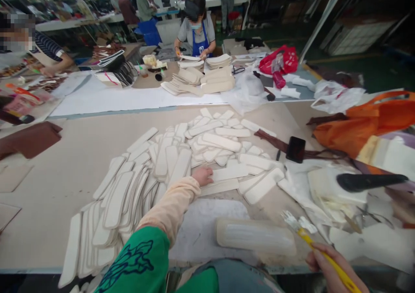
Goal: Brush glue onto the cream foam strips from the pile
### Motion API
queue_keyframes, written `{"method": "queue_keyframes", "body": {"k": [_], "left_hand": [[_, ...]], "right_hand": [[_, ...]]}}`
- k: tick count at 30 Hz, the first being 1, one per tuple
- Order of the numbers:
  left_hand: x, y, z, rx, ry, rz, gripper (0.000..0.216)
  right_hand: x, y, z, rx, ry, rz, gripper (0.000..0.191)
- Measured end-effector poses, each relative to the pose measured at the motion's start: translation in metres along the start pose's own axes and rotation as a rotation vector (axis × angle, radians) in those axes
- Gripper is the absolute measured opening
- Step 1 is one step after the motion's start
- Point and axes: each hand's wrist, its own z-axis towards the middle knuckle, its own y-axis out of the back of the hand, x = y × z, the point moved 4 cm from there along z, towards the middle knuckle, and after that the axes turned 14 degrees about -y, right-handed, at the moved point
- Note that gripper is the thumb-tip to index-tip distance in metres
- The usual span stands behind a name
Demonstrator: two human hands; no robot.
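Many pale strips (pixel 181 163) cover the table (pixel 65 167), seemingly a workshop's.

No text, label, brand, number or sign can be read anywhere here.

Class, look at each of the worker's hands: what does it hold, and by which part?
The right hand grips a yellow-handled brush by its handle. The left hand holds nothing; it rests on a white strip in the pile.

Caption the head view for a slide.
Left hand reaches onto white padded strips; right hand holds a yellow brush.
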Motion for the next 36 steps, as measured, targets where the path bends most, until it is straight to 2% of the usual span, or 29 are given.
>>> {"method": "queue_keyframes", "body": {"k": [8,14,20,22,25,27,29,31,34,36], "left_hand": [[-0.014,0.002,-0.010,-0.125,0.097,0.081,0.049],[-0.019,-0.001,-0.008,-0.129,0.147,0.072,0.035],[-0.014,-0.001,-0.009,-0.164,0.240,0.050,0.046],[-0.010,0.001,-0.009,-0.140,0.215,0.037,0.037],[-0.013,0.012,-0.008,-0.096,0.087,0.019,0.020],[-0.021,0.028,-0.006,-0.152,-0.026,-0.016,0.021],[-0.037,0.051,-0.001,-0.239,-0.149,-0.063,0.024],[-0.065,0.072,0.007,-0.199,-0.284,-0.136,0.025],[-0.132,0.099,0.017,-0.049,-0.445,-0.240,0.027],[-0.186,0.106,0.023,0.034,-0.488,-0.300,0.029]], "right_hand": [[-0.005,-0.002,-0.010,-0.020,-0.023,0.054,0.033],[-0.006,-0.002,-0.012,-0.012,-0.018,0.056,0.034],[-0.005,0.000,-0.018,-0.021,-0.005,0.100,0.031],[-0.005,0.003,-0.020,-0.026,0.000,0.109,0.029],[-0.009,0.008,-0.031,-0.064,0.014,0.135,0.026],[-0.013,0.013,-0.043,-0.108,0.017,0.152,0.024],[-0.017,0.017,-0.057,-0.160,0.026,0.165,0.024],[-0.021,0.024,-0.072,-0.241,0.056,0.187,0.023],[-0.028,0.042,-0.093,-0.400,0.113,0.201,0.021],[-0.032,0.060,-0.104,-0.497,0.168,0.220,0.019]]}}
